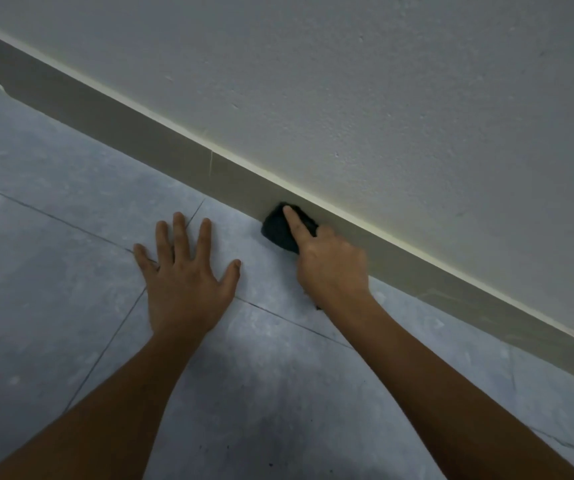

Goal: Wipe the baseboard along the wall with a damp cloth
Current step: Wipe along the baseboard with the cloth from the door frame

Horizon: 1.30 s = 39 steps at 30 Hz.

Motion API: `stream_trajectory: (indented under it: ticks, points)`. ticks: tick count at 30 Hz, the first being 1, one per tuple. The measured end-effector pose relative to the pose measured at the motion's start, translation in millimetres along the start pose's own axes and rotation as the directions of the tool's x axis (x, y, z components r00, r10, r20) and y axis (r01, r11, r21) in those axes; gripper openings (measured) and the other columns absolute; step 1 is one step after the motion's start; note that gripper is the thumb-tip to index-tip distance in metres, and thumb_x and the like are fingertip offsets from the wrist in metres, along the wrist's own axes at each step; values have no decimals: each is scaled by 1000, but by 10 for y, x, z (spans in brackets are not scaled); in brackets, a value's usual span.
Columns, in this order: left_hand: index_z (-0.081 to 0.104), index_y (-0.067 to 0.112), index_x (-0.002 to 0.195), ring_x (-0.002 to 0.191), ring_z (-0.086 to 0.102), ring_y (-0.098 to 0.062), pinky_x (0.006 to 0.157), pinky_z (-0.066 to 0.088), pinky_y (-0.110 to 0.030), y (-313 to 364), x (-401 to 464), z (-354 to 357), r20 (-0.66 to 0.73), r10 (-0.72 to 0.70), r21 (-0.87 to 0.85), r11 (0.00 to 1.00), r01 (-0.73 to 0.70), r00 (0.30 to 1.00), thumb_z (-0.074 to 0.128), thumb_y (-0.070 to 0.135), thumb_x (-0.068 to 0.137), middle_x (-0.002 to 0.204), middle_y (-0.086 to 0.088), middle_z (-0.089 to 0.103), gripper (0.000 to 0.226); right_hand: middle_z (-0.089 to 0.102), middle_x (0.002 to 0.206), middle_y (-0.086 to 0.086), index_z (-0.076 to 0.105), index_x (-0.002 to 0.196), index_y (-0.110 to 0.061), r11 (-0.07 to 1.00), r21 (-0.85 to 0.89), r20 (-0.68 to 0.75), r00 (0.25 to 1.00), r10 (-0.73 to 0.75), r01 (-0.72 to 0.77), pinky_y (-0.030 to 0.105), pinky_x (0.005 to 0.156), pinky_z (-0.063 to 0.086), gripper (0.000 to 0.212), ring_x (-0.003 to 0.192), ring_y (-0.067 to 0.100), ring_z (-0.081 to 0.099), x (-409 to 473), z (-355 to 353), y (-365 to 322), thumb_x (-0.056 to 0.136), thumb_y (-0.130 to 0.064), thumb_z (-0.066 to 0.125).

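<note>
Two bare hands work low over the floor; the right hand is closed around a dark cloth, its index finger stretched along the top of the bundle while the other fingers curl about it; the cloth bulges out ahead of the knuckles and is pressed against the face of the baseboard, right where that board meets the floor. The left hand holds nothing; it lies palm down with fingers spread wide on the floor, just beside the right hand and clear of the cloth; both forearms reach in from the lower edge of the view. The baseboard is a beige strip running diagonally from upper left to lower right, with a thin vertical seam a little to the left of the cloth; above it stands a pale textured wall; the floor is grey tile crossed by dark grout lines, one of which passes under the left hand.
</note>
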<state>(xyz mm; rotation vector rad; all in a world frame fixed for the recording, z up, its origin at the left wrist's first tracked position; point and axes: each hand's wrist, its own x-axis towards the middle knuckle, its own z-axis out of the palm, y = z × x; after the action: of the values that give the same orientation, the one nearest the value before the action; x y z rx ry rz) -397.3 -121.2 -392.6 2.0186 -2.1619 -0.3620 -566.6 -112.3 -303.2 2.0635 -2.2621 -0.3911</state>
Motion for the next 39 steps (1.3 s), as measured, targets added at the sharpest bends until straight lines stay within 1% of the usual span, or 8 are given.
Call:
stream_trajectory:
  ticks: [12,17,21,25,31,34,36,39]
  points:
    - [3,26,151,147,-2,-34,114,1,-59,-7,9,22,-5,5,21,1000,-5,1000,12,68,85,160,-13,-1,79,63,101,8,12,150,-37,999,-48,161,987,20,-12,29,61,38,66,83,26,63,-185,274,414,94,-17,39]
    - [4,25,151,146,-2,-35,114,2,-60,-4,15,20,9,11,23,1000,-11,1000,17,67,88,160,-14,0,77,63,111,16,13,151,-14,991,91,223,972,73,-95,35,70,41,65,92,33,63,-77,217,-3,93,-18,42]
    - [7,25,151,146,2,-36,112,4,-62,-28,-2,-5,-7,14,32,999,-13,1000,16,68,86,160,-15,4,78,64,110,17,15,151,-12,985,174,150,988,-41,15,35,68,41,65,92,34,64,138,228,-316,92,-18,42]
    - [9,26,151,146,1,-34,113,3,-60,-2,8,-2,-14,26,14,1000,-26,1000,15,68,87,160,-13,4,77,64,111,13,16,151,-25,989,141,107,993,-53,38,34,68,37,64,93,32,64,-10,285,22,92,-18,41]
    - [13,24,151,146,3,-35,112,1,-60,6,-15,12,-8,21,22,1000,-21,1000,24,65,89,160,-14,6,75,62,108,11,7,151,-30,989,-12,226,963,148,-149,32,64,39,66,83,30,63,-598,455,895,93,-21,36]
    - [9,24,152,146,-1,-35,113,-3,-58,7,-28,0,5,-2,47,999,2,1000,19,62,90,160,-15,3,73,62,111,13,5,152,-22,973,16,264,939,220,-232,36,71,44,65,90,32,63,-653,485,811,94,-18,35]
    - [7,20,152,146,-1,-35,115,-3,-56,114,-39,8,-21,54,69,996,-52,998,21,51,95,159,-19,3,67,61,114,15,8,152,-20,980,90,198,968,155,-175,38,74,45,65,94,33,62,-506,492,579,94,-18,37]
    - [5,15,151,147,1,-31,117,0,-52,458,-186,101,-4,193,-21,981,-193,981,24,39,97,159,-16,3,62,58,113,15,14,151,-26,998,54,36,999,-31,29,34,63,38,61,91,32,60,-232,513,333,95,-17,37]
